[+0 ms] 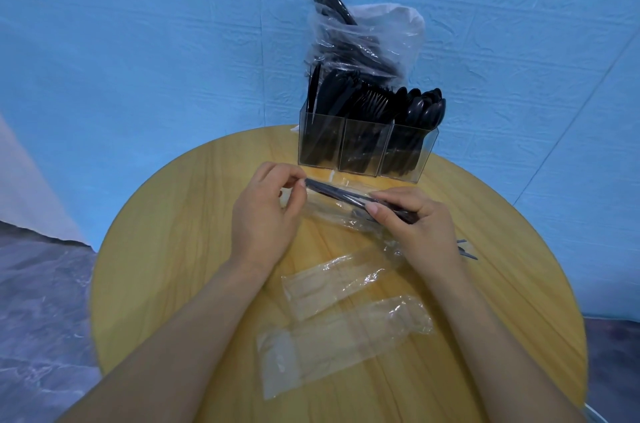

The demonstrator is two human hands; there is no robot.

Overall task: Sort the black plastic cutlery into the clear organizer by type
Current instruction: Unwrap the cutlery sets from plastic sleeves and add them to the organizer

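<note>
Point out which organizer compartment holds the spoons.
The rightmost compartment of the clear organizer: rounded spoon bowls stick up from it, while the middle one shows fork tines and the left one flat knife blades.

Even, fairly bright light fills the scene, leaving only faint, soft shadows on the round yellow wooden table (pixel 180 249). Pale glare streaks the crumpled clear plastic wrappers (pixel 346 339), and the picture is slightly soft throughout. Wide-angle distortion bends the edges, curving the wrinkled blue fabric backdrop (pixel 138 42).

Two bare forearms, no sleeves; left hand (pixel 264 211) & right hand (pixel 420 225) ungloved; nails short.
</note>
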